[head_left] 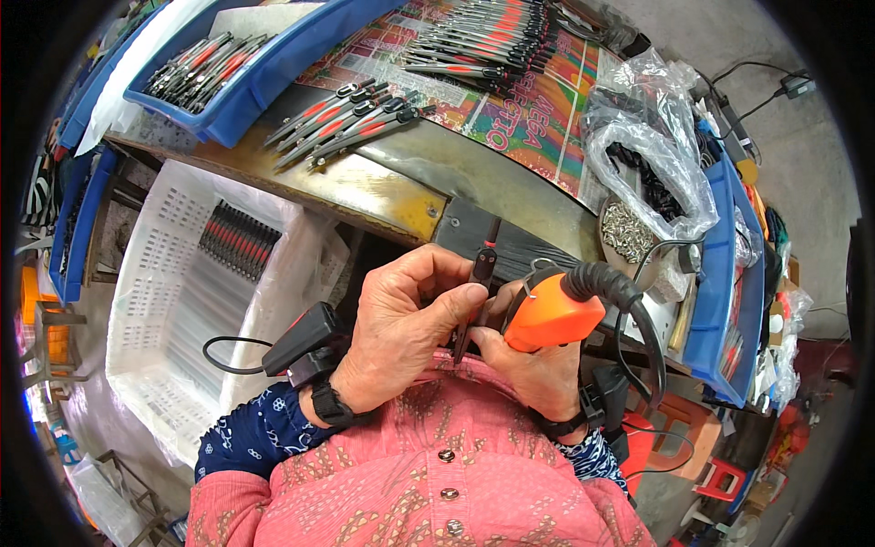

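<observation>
Metal-topped workbench (515, 196) carries slim, red-accented tools (478, 41). Left hand (396, 319) pinches a dark tool (484, 264) before the pink shirt (392, 465); right hand (542, 369) clasps an orange corded device (556, 312) beside it. Judged risk: drag from the black cable (649, 339) could twist the right hand and dislodge the tool.

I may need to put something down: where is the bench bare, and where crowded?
Bare metal benchtop shows between the printed sheet and the black front strip, left of the small metal parts. Crowded: the right end, with those parts and the plastic bag, and the back, under the piled tools.
</observation>
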Action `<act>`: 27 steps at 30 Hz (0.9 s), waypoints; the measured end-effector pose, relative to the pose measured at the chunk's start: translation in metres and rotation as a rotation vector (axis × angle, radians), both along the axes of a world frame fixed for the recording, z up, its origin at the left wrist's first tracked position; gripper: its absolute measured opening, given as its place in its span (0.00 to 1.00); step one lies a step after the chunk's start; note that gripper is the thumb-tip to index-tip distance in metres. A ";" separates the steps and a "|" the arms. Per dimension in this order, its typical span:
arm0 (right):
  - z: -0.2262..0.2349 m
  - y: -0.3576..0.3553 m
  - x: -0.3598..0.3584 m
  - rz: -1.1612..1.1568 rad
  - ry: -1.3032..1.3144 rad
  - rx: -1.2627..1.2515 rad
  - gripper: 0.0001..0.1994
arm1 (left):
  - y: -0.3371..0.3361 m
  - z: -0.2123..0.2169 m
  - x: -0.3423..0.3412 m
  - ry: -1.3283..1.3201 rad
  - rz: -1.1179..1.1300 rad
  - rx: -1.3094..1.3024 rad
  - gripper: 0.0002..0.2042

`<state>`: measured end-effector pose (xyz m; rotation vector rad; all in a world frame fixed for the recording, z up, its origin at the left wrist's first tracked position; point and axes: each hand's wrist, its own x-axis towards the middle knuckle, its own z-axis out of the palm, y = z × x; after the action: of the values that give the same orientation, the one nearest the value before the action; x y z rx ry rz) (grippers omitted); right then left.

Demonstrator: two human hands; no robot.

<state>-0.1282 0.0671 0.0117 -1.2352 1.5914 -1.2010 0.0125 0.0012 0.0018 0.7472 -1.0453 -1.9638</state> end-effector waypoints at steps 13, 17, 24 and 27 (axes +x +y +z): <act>-0.001 -0.006 0.000 0.029 -0.044 0.002 0.13 | -0.003 -0.005 0.006 -0.046 -0.014 -0.033 0.10; -0.003 -0.005 0.001 -0.005 -0.102 -0.012 0.14 | -0.002 -0.007 0.005 -0.087 -0.029 -0.068 0.13; 0.003 -0.003 0.001 0.028 -0.140 0.060 0.15 | -0.002 -0.009 0.009 -0.089 -0.059 -0.089 0.16; 0.002 -0.003 0.000 0.039 -0.152 0.059 0.15 | -0.002 -0.010 0.010 -0.094 -0.061 -0.080 0.16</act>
<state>-0.1279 0.0644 0.0140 -1.1062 1.4745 -1.1862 0.0224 -0.0011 -0.0078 0.7780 -1.2087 -1.9420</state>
